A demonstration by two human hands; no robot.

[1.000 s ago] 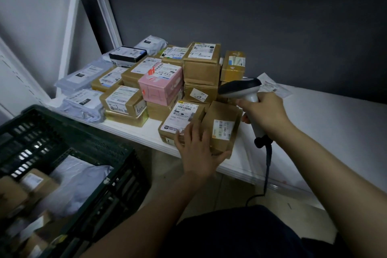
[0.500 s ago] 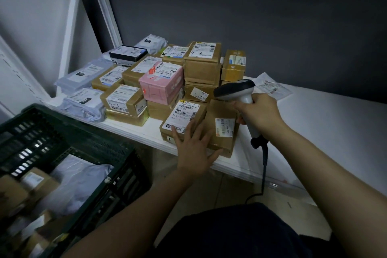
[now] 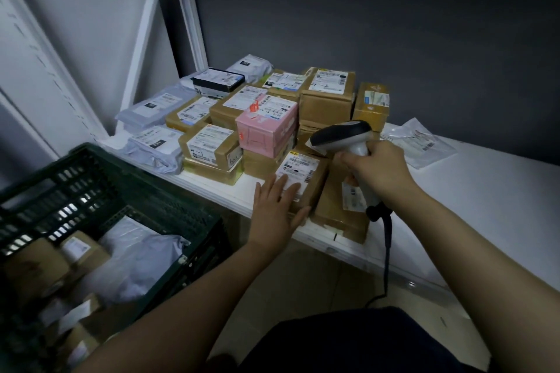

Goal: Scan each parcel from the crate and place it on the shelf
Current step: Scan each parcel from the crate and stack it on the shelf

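The left hand (image 3: 277, 209) is lying flat, fingers spread, on a brown parcel (image 3: 303, 182) at the shelf's (image 3: 485, 191) front edge, its long axis running away from the person; the right hand (image 3: 381, 171) is gripping the scanner (image 3: 339, 135), nose pointing left over the label

Dim, cool light; crate (image 3: 100, 221) contents blurred, wide-angle bend at edges, bkgd wall dark.

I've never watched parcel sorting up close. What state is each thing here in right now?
Left hand: open, flat on a brown parcel.
Right hand: closed around the scanner.
Crate: open, parcels inside.
Pink box: closed, stacked on another box.
Shelf: right part bare.
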